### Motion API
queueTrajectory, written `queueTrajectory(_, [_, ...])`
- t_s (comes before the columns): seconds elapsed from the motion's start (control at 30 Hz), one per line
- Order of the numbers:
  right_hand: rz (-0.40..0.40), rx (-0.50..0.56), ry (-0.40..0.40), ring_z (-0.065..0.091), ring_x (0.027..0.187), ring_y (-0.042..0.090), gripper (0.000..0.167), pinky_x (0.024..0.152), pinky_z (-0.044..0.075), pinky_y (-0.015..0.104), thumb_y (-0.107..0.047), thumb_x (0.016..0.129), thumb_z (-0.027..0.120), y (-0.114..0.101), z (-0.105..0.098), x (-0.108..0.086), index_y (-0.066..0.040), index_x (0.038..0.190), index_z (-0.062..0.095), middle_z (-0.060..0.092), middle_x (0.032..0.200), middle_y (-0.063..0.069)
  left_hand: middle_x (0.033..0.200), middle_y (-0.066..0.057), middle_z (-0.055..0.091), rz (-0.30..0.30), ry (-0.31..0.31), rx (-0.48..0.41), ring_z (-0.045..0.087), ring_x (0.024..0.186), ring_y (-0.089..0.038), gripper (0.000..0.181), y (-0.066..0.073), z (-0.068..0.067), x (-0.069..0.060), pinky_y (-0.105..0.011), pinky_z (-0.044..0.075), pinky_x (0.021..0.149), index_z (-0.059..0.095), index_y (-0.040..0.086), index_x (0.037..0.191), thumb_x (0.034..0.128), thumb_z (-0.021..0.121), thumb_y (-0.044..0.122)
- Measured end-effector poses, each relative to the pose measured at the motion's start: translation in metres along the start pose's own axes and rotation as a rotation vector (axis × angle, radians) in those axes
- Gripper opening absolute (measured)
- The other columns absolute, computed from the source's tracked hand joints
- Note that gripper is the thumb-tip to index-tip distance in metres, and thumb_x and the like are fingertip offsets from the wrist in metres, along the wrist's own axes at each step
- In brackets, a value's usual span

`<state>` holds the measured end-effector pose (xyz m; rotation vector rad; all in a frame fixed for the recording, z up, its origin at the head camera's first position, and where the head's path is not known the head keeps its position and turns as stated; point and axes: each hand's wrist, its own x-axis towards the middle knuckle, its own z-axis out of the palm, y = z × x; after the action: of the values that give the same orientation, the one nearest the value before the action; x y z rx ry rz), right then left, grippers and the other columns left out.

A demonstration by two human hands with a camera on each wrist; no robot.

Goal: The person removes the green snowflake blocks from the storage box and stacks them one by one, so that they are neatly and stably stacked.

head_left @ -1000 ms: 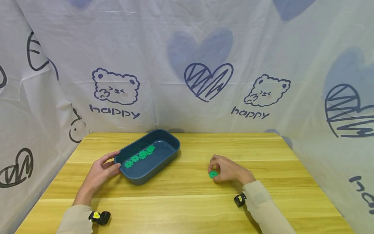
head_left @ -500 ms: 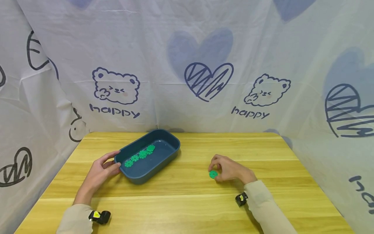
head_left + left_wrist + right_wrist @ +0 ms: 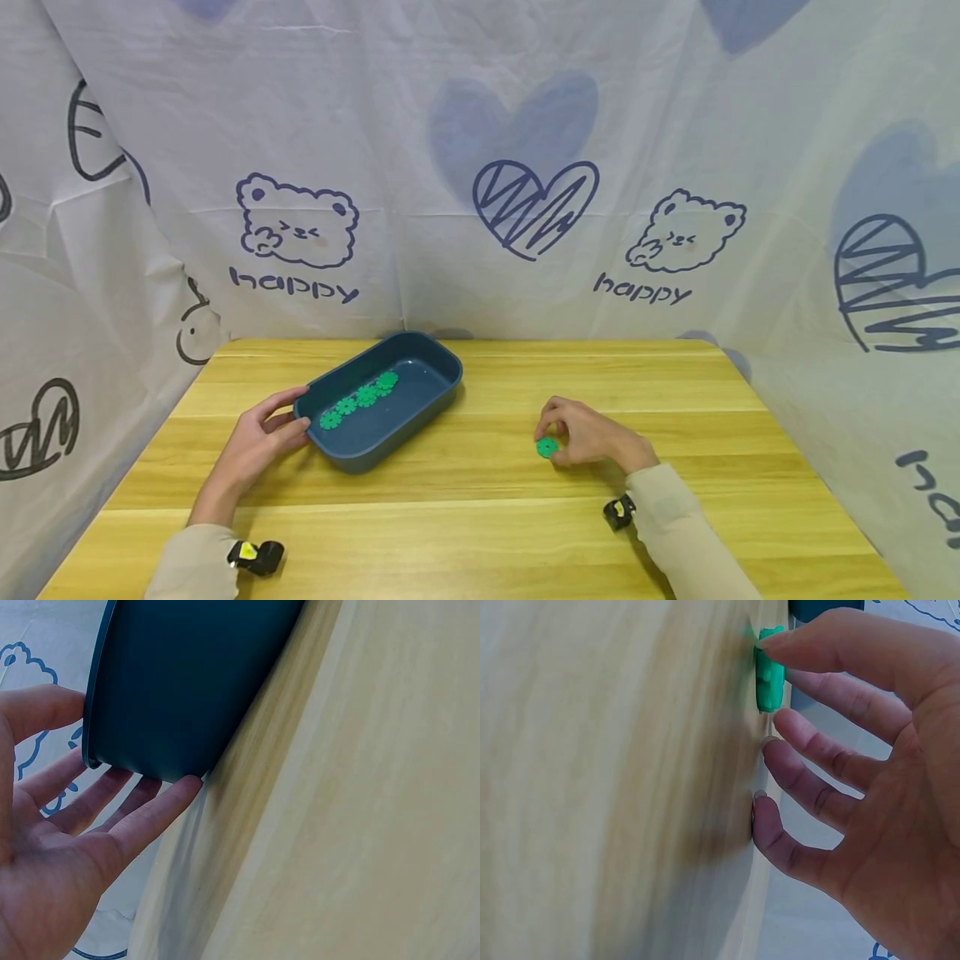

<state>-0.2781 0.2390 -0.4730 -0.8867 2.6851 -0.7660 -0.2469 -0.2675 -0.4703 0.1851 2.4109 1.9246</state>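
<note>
In the head view my left hand (image 3: 258,446) is at the near-left end of a dark blue box (image 3: 416,433). Its thumb and fairly straight fingers touch the rim and the outer wall, as the left wrist view shows with the box (image 3: 180,682). Inside the box lie several green notched plastic discs (image 3: 366,396) in a slanting row. To the right, my right hand (image 3: 588,433) pinches another green notched disc (image 3: 547,447) between thumb and index finger, low over the table. Seen edge-on in the right wrist view, this disc (image 3: 770,671) looks thick; its other fingers curl loosely near the wood.
Both hands are over a light wooden table (image 3: 465,533). A pale cloth (image 3: 420,283) with heart and bear drawings hangs behind it and along both sides. Each wrist wears a small black camera (image 3: 258,557). Bare wood lies between the box and my right hand.
Almost nothing moves. My right hand shifts very slightly to the right and then stays in place with the green disc; the left hand and box look unchanged.
</note>
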Motion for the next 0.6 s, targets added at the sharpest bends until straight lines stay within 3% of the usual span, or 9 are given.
queueTrajectory(0.6, [-0.012, 0.016, -0.002, 0.051, 0.091, 0.017, 0.034, 0.08, 0.049, 0.025, -0.006, 0.077, 0.076, 0.0011, -0.001, -0.0001, -0.014, 0.109, 0.077, 0.058, 0.115, 0.002, 0.161, -0.024, 0.032, -0.007, -0.001, 0.004, 0.059, 0.112, 0.007, 0.064, -0.0003, -0.0003, 0.0, -0.021, 0.062, 0.088, 0.036, -0.001, 0.157, 0.1023, 0.065, 0.017])
